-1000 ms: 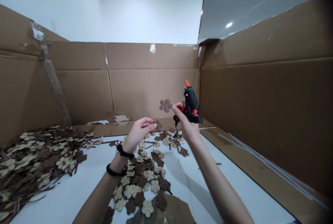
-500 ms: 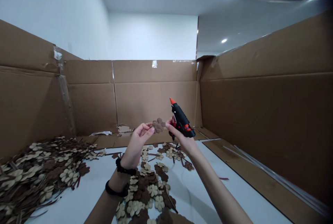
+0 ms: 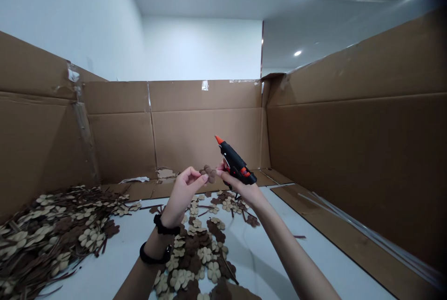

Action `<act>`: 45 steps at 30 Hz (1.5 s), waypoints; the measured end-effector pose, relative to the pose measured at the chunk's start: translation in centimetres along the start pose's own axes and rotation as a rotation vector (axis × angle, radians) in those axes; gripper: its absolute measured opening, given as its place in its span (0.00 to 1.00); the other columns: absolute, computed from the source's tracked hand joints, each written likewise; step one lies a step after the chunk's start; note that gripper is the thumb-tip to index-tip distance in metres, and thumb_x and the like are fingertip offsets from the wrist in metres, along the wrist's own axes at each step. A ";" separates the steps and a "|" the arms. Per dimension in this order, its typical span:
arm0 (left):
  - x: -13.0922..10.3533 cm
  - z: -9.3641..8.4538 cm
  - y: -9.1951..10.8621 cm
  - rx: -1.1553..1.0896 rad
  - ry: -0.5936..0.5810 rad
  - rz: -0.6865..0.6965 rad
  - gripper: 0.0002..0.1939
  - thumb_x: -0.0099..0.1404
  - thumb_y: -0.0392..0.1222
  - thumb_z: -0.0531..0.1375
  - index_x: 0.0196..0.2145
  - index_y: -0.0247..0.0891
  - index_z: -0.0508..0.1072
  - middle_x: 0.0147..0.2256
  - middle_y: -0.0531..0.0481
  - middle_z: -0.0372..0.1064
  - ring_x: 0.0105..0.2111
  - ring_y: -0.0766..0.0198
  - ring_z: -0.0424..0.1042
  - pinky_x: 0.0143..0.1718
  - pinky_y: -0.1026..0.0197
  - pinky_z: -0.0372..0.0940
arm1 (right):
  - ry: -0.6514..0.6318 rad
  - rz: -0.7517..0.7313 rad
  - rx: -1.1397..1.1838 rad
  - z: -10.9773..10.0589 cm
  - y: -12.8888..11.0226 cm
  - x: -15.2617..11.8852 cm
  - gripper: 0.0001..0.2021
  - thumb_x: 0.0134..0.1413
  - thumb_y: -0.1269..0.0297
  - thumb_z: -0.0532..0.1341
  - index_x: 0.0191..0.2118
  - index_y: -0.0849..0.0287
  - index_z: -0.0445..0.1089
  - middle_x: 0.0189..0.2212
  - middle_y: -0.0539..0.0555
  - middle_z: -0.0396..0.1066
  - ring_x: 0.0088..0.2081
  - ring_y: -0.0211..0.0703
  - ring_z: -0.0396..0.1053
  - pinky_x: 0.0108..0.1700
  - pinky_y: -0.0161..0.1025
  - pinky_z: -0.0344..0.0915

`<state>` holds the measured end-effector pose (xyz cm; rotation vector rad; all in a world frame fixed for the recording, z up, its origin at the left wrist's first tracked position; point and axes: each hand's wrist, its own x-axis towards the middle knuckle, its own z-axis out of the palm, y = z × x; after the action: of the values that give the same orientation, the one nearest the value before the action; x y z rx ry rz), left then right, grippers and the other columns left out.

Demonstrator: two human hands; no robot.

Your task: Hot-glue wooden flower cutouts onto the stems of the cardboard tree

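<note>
Between my hands, above the white table (image 3: 260, 249), is a small brown flower cutout (image 3: 208, 173). My left hand (image 3: 188, 183) pinches its left edge between thumb and fingers. With my right hand (image 3: 240, 187) I grip a black and orange glue gun (image 3: 235, 160), its orange tip pointing up and to the left. The thumb and a fingertip of that same hand also reach the flower's right edge. Below lie many beige and brown flower cutouts (image 3: 195, 249), overlapping in a loose heap.
A large pile of flower cutouts and thin brown strips (image 3: 59, 235) covers the left side. Cardboard walls (image 3: 209, 137) stand around the table on three sides. Clear plastic rods (image 3: 370, 237) lie along the right edge. A brown strip (image 3: 299, 236) rests on the right.
The glue gun and my right hand have shifted left and the gun is tilted further left. The flower has turned and moved slightly left and down, still between my fingers.
</note>
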<state>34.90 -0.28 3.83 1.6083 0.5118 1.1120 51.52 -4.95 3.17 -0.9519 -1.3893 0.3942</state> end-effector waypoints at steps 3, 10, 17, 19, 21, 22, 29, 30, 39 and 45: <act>0.0 0.1 0.0 -0.003 0.022 0.027 0.15 0.56 0.47 0.63 0.26 0.37 0.60 0.28 0.54 0.67 0.32 0.67 0.66 0.36 0.66 0.58 | 0.023 0.024 -0.021 0.1 -0.7 -0.1 0.12 0.49 0.54 0.63 0.33 0.56 0.66 0.30 0.50 0.66 0.33 0.39 0.64 0.36 0.37 0.62; 0.0 0.2 -0.5 0.062 0.059 0.090 0.15 0.57 0.45 0.62 0.26 0.38 0.58 0.26 0.56 0.63 0.30 0.69 0.66 0.33 0.67 0.58 | -0.014 0.015 -0.008 0.8 -2.1 -0.4 0.13 0.45 0.55 0.65 0.33 0.56 0.67 0.31 0.52 0.68 0.33 0.42 0.67 0.38 0.40 0.65; 0.0 0.6 -0.7 -0.067 0.046 0.122 0.19 0.58 0.43 0.62 0.44 0.42 0.56 0.35 0.52 0.70 0.36 0.65 0.72 0.41 0.61 0.65 | 0.002 0.015 0.002 1.2 -2.6 -0.7 0.14 0.45 0.52 0.65 0.31 0.56 0.65 0.28 0.50 0.66 0.31 0.40 0.66 0.37 0.39 0.64; -0.1 0.5 -0.5 -0.057 0.033 0.137 0.20 0.59 0.42 0.61 0.46 0.42 0.57 0.35 0.52 0.70 0.35 0.65 0.72 0.41 0.61 0.66 | -0.001 0.009 -0.001 1.3 -2.6 -0.7 0.14 0.45 0.52 0.65 0.31 0.56 0.65 0.28 0.50 0.66 0.31 0.39 0.65 0.36 0.38 0.64; -0.2 0.5 -0.2 -0.047 0.034 0.150 0.21 0.59 0.41 0.61 0.47 0.42 0.57 0.33 0.53 0.70 0.34 0.65 0.72 0.42 0.61 0.66 | 0.005 0.008 -0.007 1.4 -2.6 -0.8 0.13 0.46 0.53 0.65 0.32 0.55 0.65 0.28 0.50 0.65 0.31 0.39 0.65 0.34 0.38 0.63; -0.2 0.5 -0.2 -0.048 0.040 0.156 0.22 0.58 0.40 0.61 0.47 0.42 0.57 0.33 0.53 0.70 0.34 0.65 0.73 0.42 0.60 0.67 | 0.009 0.007 -0.010 1.5 -2.5 -0.8 0.13 0.46 0.53 0.65 0.32 0.55 0.65 0.28 0.50 0.65 0.31 0.40 0.65 0.34 0.37 0.63; -0.8 0.8 0.3 0.020 0.128 0.195 0.24 0.56 0.39 0.62 0.48 0.41 0.57 0.33 0.51 0.72 0.34 0.64 0.72 0.41 0.59 0.67 | -0.031 -0.006 -0.005 1.4 -2.6 -1.0 0.10 0.49 0.57 0.63 0.32 0.56 0.65 0.29 0.49 0.65 0.30 0.37 0.63 0.32 0.36 0.61; -0.9 0.8 0.4 0.041 0.142 0.202 0.23 0.56 0.39 0.62 0.47 0.41 0.57 0.33 0.50 0.72 0.34 0.64 0.72 0.40 0.60 0.67 | -0.053 -0.005 -0.004 1.4 -2.6 -1.0 0.10 0.50 0.57 0.63 0.33 0.56 0.65 0.29 0.49 0.65 0.30 0.37 0.63 0.31 0.35 0.61; -2.7 -0.9 3.2 0.152 0.325 0.386 0.21 0.55 0.37 0.64 0.45 0.41 0.61 0.33 0.52 0.73 0.33 0.64 0.74 0.39 0.62 0.68 | -0.033 -0.145 -0.055 -0.3 -2.9 -0.6 0.10 0.52 0.56 0.61 0.35 0.56 0.67 0.33 0.52 0.67 0.34 0.40 0.64 0.39 0.39 0.62; -7.3 -6.1 5.7 0.650 0.526 0.517 0.19 0.59 0.41 0.61 0.50 0.43 0.68 0.38 0.50 0.73 0.38 0.62 0.73 0.45 0.60 0.66 | 0.263 -0.217 -0.073 -4.4 -3.2 -0.1 0.13 0.50 0.50 0.61 0.32 0.55 0.68 0.31 0.54 0.68 0.32 0.42 0.64 0.33 0.40 0.61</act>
<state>25.07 -4.83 6.15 2.0705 0.8979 1.9230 54.72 -8.36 6.00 -0.8677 -1.2551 0.0525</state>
